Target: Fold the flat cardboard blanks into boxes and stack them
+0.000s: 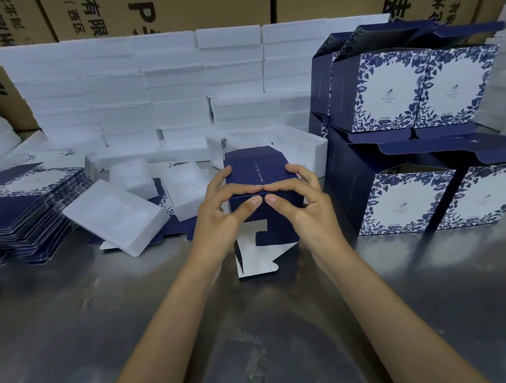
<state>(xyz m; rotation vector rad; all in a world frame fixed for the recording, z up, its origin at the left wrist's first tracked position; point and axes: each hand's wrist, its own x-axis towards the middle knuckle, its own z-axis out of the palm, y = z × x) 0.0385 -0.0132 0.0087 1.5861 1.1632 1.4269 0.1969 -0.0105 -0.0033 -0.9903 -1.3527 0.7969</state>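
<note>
On the steel worktop (76, 320), near the middle, stands the half-formed box (260, 188), navy card with white flaps hanging loose at its near end. The left hand (220, 211) and right hand (312, 205) clamp it from either side, fingers curled over the top panel, thumbs pressing the near face, fingertips almost meeting on the top edge. So each grip is closed on the box.

The card looks thin and light, stiff along its panels but quick to crease or dent; I would hold it by the edges and corners, as now, and press only along the scored folds. The loose flaps probably still need tucking.

Just left lie foam inserts (114, 217), some with moulded hollows that hold nothing. Farther left sits the pile of flat blanks (30, 210).

To the right, finished boxes (409, 199) are stacked in two tiers, lids open; what is inside cannot be seen. Behind everything rises a wall of foam blocks (121, 90), and behind that brown cartons (160, 10).
</note>
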